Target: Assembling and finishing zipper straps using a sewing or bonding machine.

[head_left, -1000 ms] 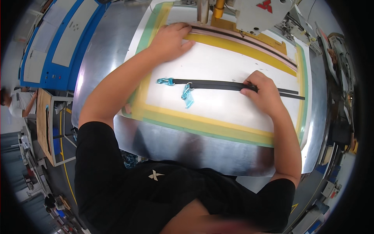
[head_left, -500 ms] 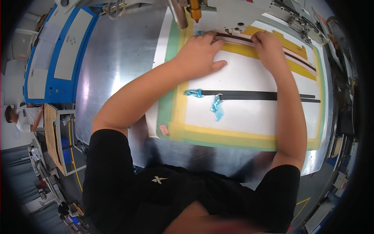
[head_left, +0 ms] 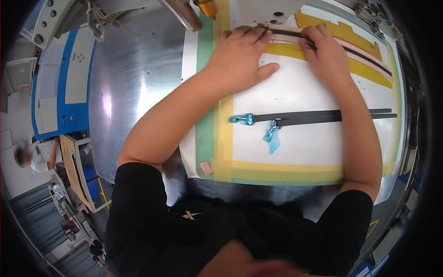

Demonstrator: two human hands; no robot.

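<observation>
Left bare forearm (head_left: 173, 120) and right bare forearm (head_left: 361, 124) reach toward the far edge of the silver metal worktop (head_left: 124, 60).
The left hand (head_left: 242, 60) is palm down, fingers mostly extended, thumb spread rightward; the right hand (head_left: 326, 57), near it, arches with bent fingers. Both elbows bend outward.

Two webbing straps (head_left: 304, 120) lie on the sheet (head_left: 295, 150), before a strip (head_left: 364, 58) under left hand (head_left: 242, 57) and right hand (head_left: 325, 57); left stands a cabinet (head_left: 71, 87).
</observation>
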